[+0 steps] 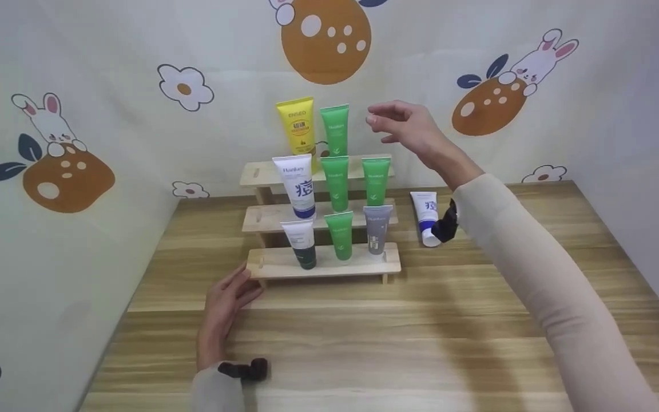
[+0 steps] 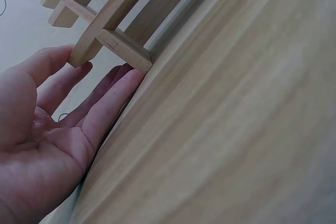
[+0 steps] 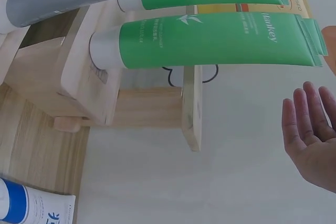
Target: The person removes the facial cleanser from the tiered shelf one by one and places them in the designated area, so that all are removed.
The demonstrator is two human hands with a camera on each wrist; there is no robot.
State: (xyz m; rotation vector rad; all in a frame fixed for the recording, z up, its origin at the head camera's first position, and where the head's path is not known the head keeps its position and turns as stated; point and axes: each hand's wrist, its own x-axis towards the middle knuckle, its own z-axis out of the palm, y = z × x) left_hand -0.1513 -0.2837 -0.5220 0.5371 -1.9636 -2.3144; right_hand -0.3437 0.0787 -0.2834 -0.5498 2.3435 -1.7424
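Observation:
A three-tier wooden stand (image 1: 329,264) carries several cosmetic tubes. My left hand (image 1: 223,303) holds the left end of its lowest board (image 2: 84,56), thumb and forefinger at the end, other fingertips at the leg (image 2: 128,51). Loosely bent and holding nothing, my right hand (image 1: 412,129) hovers right of the top-tier green tube (image 1: 336,129). Beside that stands a yellow tube (image 1: 297,123). The middle tier bears a white-and-blue tube (image 1: 296,186) and two green tubes (image 1: 336,183). Below are a white-and-dark-green tube (image 1: 301,243), a green tube (image 1: 341,236) and a grey tube (image 1: 376,229).
Another white-and-blue tube (image 1: 425,214) lies on the wood-grain table (image 1: 329,343), right of the stand. A pale cloth backdrop (image 1: 409,51) printed with rabbits and flowers rises close behind the stand. Side walls (image 1: 49,269) border the table.

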